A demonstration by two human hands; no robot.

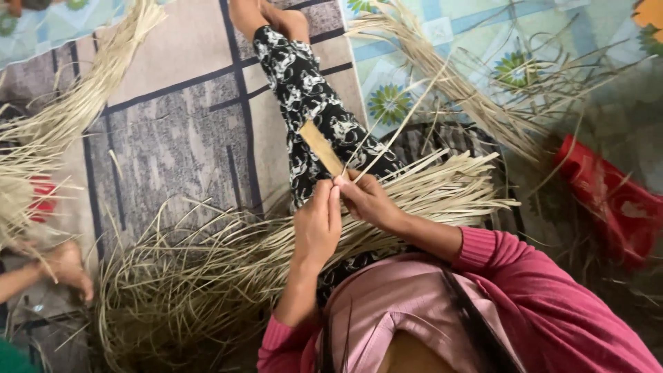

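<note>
Both hands meet over the person's lap: the left hand (316, 224) and right hand (366, 200) each pinch the near end of a flat tan strip (321, 147), fingertips touching. The strip angles up and away across a leg in black-and-white patterned trousers (307, 97). A thin pale strand (400, 124) rises from the same pinch. A pile of dried straw strips (207, 269) lies across the lap and floor mat (179, 103). Another person's hand (69, 266) rests at far left. Red cloth (608, 200) lies at right.
</note>
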